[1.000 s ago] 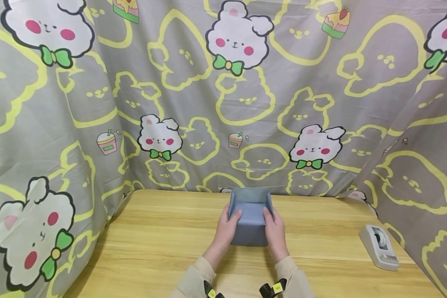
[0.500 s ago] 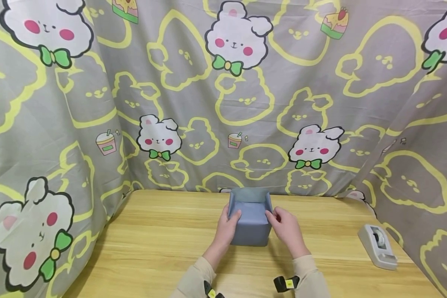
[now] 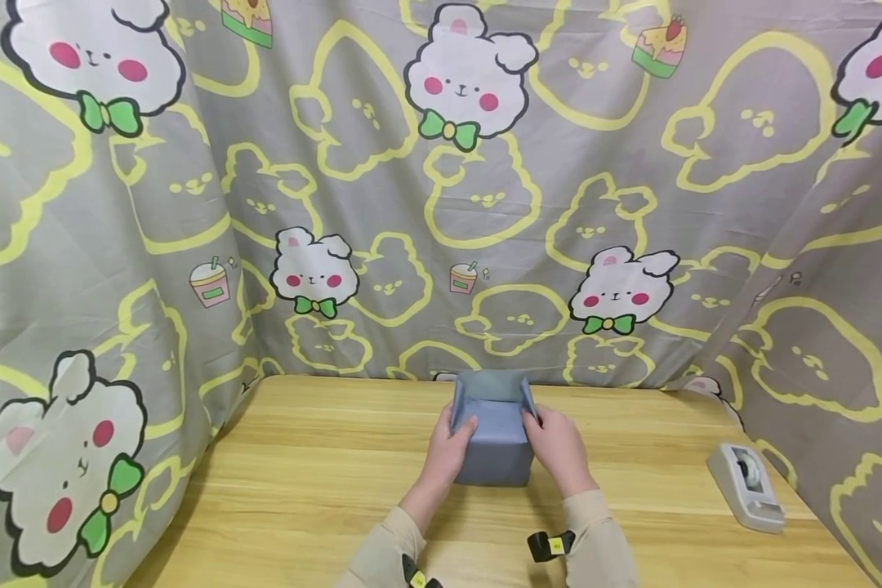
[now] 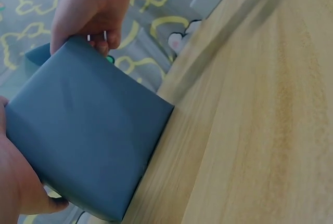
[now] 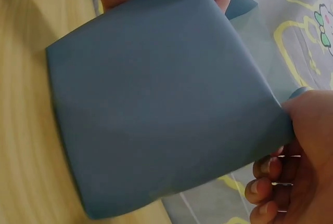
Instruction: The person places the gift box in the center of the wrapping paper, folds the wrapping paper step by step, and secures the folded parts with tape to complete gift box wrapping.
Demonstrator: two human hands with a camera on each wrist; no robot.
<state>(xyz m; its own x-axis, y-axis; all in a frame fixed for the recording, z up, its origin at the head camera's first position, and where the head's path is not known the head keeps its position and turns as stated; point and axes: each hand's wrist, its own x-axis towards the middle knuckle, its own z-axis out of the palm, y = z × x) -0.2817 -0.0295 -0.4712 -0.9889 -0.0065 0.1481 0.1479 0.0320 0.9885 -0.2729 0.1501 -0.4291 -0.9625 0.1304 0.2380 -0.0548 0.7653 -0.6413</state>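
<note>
Okay, lower centre of frame, our left hand (image 3: 447, 445) grips the blue box (image 3: 491, 463), our right hand (image 3: 561, 447) pinches its right edge; we'd best squeeze lightly.

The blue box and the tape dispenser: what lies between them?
In the head view, the right hand, holding the blue box, then bare table until the tape dispenser.

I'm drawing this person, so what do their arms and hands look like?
The left sleeve and right sleeve are light beige. Each forearm has a black device with a yellow label. The left hand and right hand wear no gloves.
</note>
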